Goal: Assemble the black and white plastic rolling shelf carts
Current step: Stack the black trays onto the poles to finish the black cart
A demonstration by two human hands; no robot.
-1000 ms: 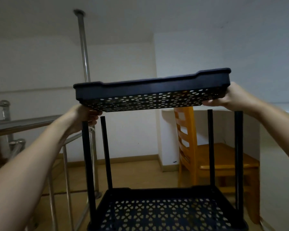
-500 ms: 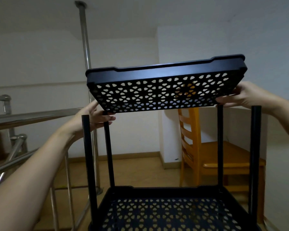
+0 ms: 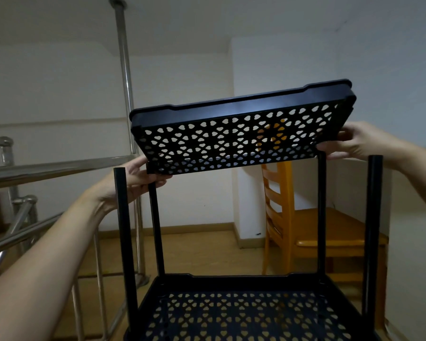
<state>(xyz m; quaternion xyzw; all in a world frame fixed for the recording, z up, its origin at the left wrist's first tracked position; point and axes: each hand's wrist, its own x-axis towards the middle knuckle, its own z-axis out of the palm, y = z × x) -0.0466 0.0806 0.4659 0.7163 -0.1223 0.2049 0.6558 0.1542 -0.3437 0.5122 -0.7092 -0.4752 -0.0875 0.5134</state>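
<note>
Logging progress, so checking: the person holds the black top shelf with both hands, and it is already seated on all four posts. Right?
Not on all four. The head view shows the left hand and right hand holding the top shelf tilted, with the near left post and near right post bare, clear of it.

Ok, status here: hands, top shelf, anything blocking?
Hands: left hand and right hand grip black top shelf. Shelf tilted, near posts bare, not seated. Nothing seen blocking.

Dim, flat indoor light, pale glare on the black shelf tray [image 3: 239,112], wide-angle bending at edges.
</note>
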